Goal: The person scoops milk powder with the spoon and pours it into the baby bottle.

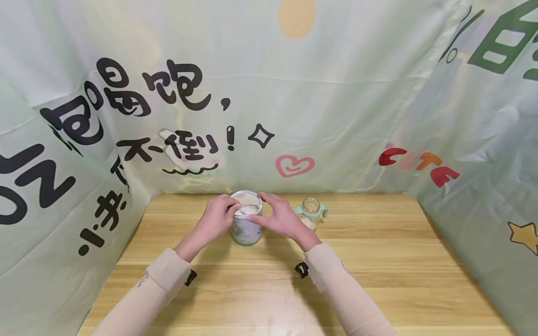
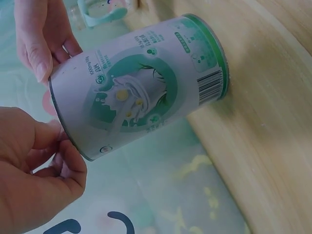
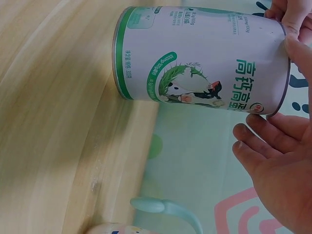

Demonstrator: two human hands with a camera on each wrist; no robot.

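A white and green milk powder can stands upright on the table, its top uncovered and something pale inside. My left hand is at the left of the rim, thumb and curled fingers pinching there in the left wrist view; whether they pinch the rim alone or something thin on it, I cannot tell. My right hand holds the other side of the rim, thumb at the near edge and fingers behind. A baby bottle with pale green handles, without a cap, stands just right of the can, partly behind my right hand.
The wooden table ends against a printed cloth backdrop close behind the can. Cloth walls rise on both sides. A small black device sits at each cuff.
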